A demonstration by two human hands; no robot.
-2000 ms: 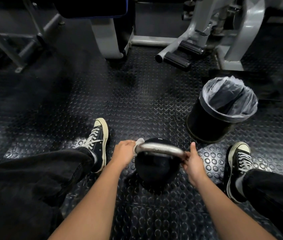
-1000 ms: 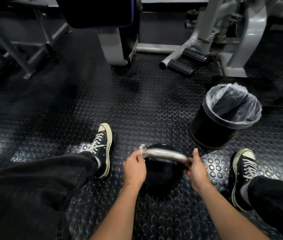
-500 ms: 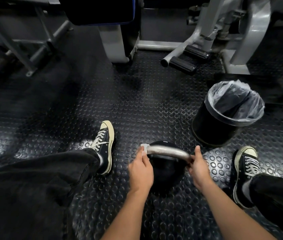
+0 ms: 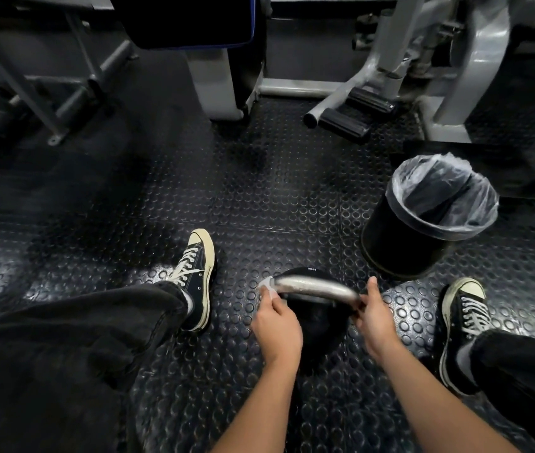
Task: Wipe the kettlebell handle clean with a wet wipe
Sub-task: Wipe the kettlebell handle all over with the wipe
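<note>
**Wipe held at the left end of a handle that runs left to right**

A studded black floor (image 4: 276, 197) is seen from above, between two outstretched legs in dark trousers. Furthest left, a black shoe (image 4: 194, 276) is planted on the floor. Just right of it, between the feet, a black kettlebell (image 4: 318, 318) stands upright.

Its handle (image 4: 315, 287), a pale metal bar, is laid across the view with the long axis running left to right, the right end dipping slightly toward the viewer. The left hand (image 4: 277, 325) is placed at the bar's left end, fingers curled, and a white wipe (image 4: 267, 287) is pinched there against the metal, wrapped round the corner where the bar bends down. The bare length of the handle therefore lies to the right of the wipe. The right hand (image 4: 374, 317) is clamped on the opposite end, thumb raised, and the kettlebell appears to be steadied by it.

The left hand is the nearer to the unwiped stretch; the next stroke is judged to call for a slide rightward along the bar, toward the right hand.

Further right, a lined bin (image 4: 423, 217) is standing well apart from the kettlebell, and a second shoe (image 4: 462, 318) is seen beyond it.
</note>
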